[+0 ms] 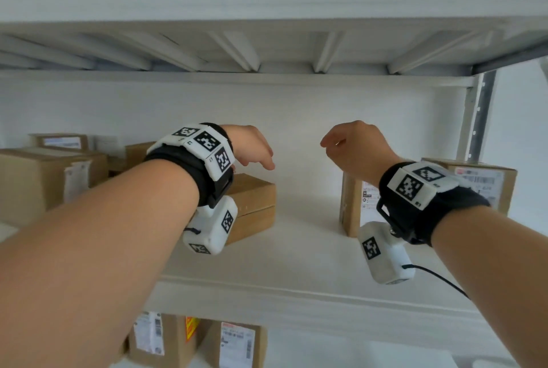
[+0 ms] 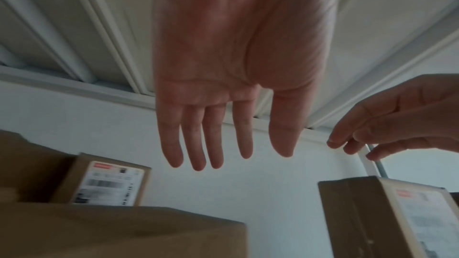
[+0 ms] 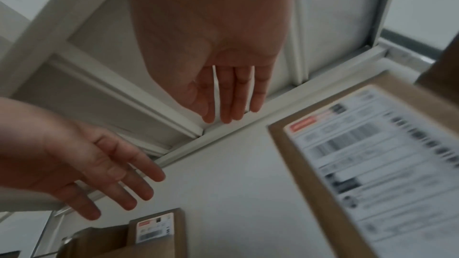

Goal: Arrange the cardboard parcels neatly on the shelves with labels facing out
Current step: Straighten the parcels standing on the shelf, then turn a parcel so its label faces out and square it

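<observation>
Hands, left hand (image 1: 255, 146) and right hand (image 1: 354, 145), hovered empty with fingers loosely spread over shelf (image 1: 305, 249); flat parcel (image 1: 255, 204) just below left hand, long axis left-right, label unseen; upright labelled parcel (image 1: 354, 204) below right.

Right hand (image 3: 206, 46) is hanging palm toward camera, fingers (image 3: 229, 93) straight and loose, holding nothing, pointing at the ribbed white underside of the upper shelf (image 3: 104, 77). Left hand (image 3: 74, 170) is reaching in from the left edge, fingers spread and relaxed, also holding nothing. Both hands are sitting apart, touching no parcel. Large cardboard parcel (image 3: 298, 164) is filling the right side, its white shipping label (image 3: 377, 164) facing camera, print blurred. Smaller labelled parcel (image 3: 159, 227) is showing at bottom centre, with another brown box (image 3: 99, 242) just beside it on the left. White back wall (image 3: 236, 193) is lying between the parcels.
</observation>
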